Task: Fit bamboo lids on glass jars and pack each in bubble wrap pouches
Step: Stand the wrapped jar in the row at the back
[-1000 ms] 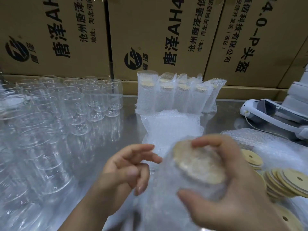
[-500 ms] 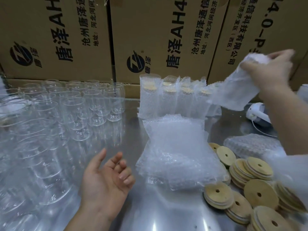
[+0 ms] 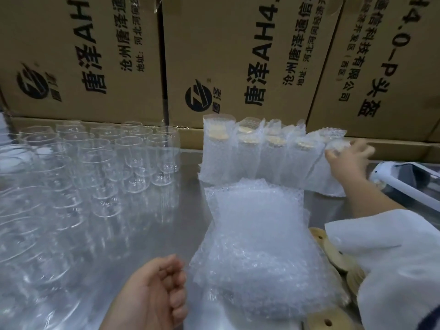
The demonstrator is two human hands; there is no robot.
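Observation:
My right hand (image 3: 348, 160) reaches to the far right end of a row of packed jars (image 3: 247, 158) and grips the top of one bubble-wrapped jar (image 3: 326, 177), which leans against the row. My left hand (image 3: 154, 294) hovers low at the front, fingers loosely curled, holding nothing. Between the hands lies a stack of bubble wrap pouches (image 3: 257, 234). Several empty glass jars (image 3: 133, 158) stand on the left. Bamboo lids (image 3: 333, 253) lie at the right, mostly hidden under my white sleeve (image 3: 392, 258).
Cardboard boxes (image 3: 238, 55) wall off the back of the steel table (image 3: 152, 234). A white device (image 3: 404, 177) with a cable lies at the right edge, just beyond my right forearm. Bare tabletop shows between the glass jars and the pouches.
My right hand carried the wrapped jar from near my chest up, back and down to the right end of the packed row. My left hand let go, dropped low and curled its fingers.

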